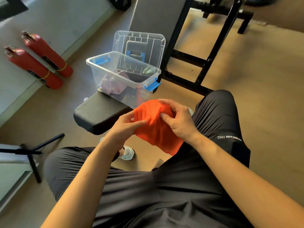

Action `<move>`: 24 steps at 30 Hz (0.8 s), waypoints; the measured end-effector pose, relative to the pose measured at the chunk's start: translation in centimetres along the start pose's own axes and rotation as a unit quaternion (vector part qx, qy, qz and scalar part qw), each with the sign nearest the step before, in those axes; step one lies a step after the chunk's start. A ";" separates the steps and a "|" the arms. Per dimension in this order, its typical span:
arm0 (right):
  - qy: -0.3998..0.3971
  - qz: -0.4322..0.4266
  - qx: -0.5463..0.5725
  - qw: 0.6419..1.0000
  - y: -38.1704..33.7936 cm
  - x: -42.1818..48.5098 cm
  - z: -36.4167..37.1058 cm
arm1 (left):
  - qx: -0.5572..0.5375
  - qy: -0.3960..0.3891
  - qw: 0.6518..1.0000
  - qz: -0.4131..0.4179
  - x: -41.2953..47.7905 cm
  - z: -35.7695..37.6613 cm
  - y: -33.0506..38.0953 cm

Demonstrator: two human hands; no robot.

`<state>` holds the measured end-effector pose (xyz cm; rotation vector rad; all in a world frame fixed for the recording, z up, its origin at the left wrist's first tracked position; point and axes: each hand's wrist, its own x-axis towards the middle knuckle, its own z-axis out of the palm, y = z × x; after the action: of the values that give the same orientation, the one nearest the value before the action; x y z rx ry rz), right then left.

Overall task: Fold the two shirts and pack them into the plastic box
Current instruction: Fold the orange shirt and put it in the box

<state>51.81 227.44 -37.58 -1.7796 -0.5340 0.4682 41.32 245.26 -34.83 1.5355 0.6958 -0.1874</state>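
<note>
An orange shirt [156,127] is bunched up between both hands, just above my lap. My left hand [125,127] grips its left side, fingers curled into the cloth. My right hand [177,119] holds the right side with fingers and thumb pinching the fabric. Beyond the hands, a clear plastic box [98,63] with blue latches stands on the black bench pad [98,112]. A pink garment [113,83] lies crumpled inside the box. The clear lid [156,38] leans upright behind the box.
Two red cylinders [42,60] lean against the wall at the left. A black metal bench frame [205,63] stands at the right of the box. A dark stand [32,155] sits on the floor at the lower left. My legs in dark shorts fill the foreground.
</note>
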 end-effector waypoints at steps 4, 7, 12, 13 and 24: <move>-0.013 0.003 -0.060 0.998 -1.6 1.7 -1.0 | -0.050 0.090 0.995 0.000 0.8 0.0 0.7; -0.058 0.009 -0.136 0.989 -2.3 2.7 -1.5 | -0.095 0.116 0.989 0.012 1.3 0.3 1.3; -0.077 -0.054 -0.350 0.932 -3.2 3.9 -2.0 | -0.099 0.095 0.990 0.027 1.6 0.1 2.5; -0.069 -0.084 -0.329 0.938 -3.5 4.0 -2.0 | -0.105 0.092 0.990 0.032 1.5 0.1 2.8; -0.176 -0.144 -0.205 0.952 -5.7 5.4 -0.5 | -0.112 0.121 0.982 0.093 0.1 -1.1 3.8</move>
<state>55.78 231.49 -32.16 -1.9739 -1.1977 0.4969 43.06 246.55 -31.58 1.4078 0.7320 0.2169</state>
